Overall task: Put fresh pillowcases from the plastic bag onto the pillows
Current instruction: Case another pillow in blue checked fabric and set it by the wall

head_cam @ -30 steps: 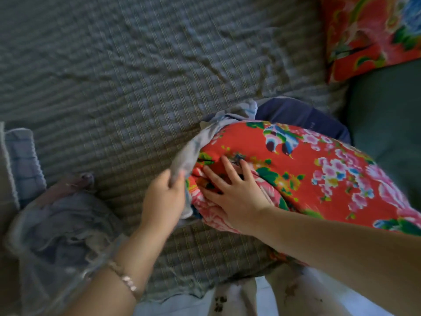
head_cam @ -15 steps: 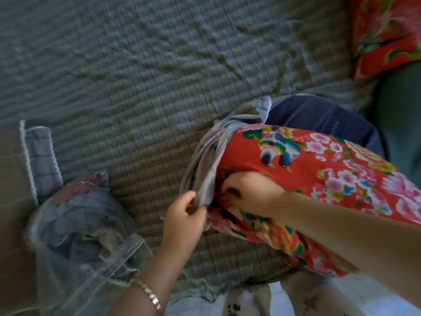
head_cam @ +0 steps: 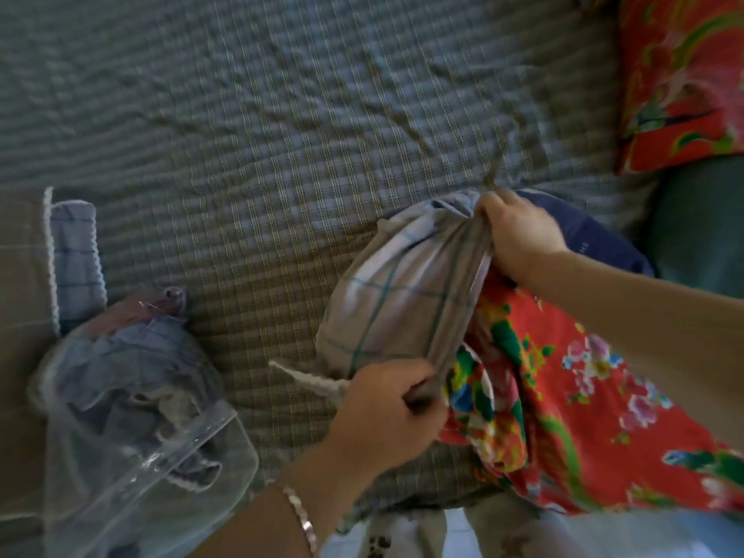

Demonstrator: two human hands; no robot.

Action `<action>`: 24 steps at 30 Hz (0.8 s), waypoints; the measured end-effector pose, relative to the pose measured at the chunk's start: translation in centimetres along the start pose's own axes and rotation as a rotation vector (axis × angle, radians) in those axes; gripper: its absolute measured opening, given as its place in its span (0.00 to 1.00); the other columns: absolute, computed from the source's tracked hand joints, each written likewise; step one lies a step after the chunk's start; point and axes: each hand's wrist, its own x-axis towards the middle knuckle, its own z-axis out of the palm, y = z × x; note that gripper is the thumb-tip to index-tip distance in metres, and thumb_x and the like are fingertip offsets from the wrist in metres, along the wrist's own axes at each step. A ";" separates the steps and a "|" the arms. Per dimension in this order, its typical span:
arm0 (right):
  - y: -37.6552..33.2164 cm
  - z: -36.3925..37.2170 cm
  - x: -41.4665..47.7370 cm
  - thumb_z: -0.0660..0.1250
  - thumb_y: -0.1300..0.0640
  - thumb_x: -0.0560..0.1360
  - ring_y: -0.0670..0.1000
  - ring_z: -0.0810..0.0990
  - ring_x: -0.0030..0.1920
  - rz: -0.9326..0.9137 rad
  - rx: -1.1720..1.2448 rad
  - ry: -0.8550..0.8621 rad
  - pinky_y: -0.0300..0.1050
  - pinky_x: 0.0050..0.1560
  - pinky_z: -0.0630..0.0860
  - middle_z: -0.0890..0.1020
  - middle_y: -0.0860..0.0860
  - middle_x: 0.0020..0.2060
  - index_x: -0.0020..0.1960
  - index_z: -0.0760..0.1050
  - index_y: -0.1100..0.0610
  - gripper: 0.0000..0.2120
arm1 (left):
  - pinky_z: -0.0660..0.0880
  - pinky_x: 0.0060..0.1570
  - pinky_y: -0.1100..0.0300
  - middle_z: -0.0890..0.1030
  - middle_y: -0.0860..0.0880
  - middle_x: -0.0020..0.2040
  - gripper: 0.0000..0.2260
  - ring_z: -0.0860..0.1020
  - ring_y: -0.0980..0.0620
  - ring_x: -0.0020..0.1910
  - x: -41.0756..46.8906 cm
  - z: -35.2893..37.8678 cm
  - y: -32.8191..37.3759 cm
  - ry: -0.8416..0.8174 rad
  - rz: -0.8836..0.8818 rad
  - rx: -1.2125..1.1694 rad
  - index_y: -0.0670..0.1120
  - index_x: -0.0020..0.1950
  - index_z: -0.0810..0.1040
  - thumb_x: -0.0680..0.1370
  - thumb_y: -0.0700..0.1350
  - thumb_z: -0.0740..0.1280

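Grey-green checked bed cover (head_cam: 241, 134): rumpled; everything listed below lies on it.
Red floral pillow (head_cam: 563, 396): on the cover at right, its outer end cut off by the frame edge. Judged soft, light and bulky, apt to bunch rather than slide.
Pale checked pillowcase (head_cam: 402, 287): drawn over the pillow's left end only. Thin, limp cloth; judged best held at the hem of the opening, one grip on each side.
Plastic bag (head_cam: 133, 457): clear, lower left, well apart from the pillow. Holds more blue cloth; number of pieces cannot be told.
Right hand (head_cam: 519, 231): fingers curled tight into gathered cloth at the far side of the hem.
Left hand (head_cam: 386, 412): gripping the near side of the hem. The two hands are apart, across the opening.
Not made out: how far the pillow sits inside the case; what the dark blue item (head_cam: 592, 239) behind the right hand is. The picture is blurred throughout.
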 end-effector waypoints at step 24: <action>3.7 2.5 -11.7 0.56 0.59 0.61 0.52 0.68 0.44 -0.233 0.274 0.283 0.45 0.42 0.63 0.72 0.52 0.47 0.39 0.68 0.53 0.08 | 0.74 0.50 0.54 0.80 0.48 0.47 0.24 0.78 0.46 0.48 14.0 1.5 -6.5 -0.058 -0.569 0.201 0.46 0.50 0.77 0.70 0.66 0.63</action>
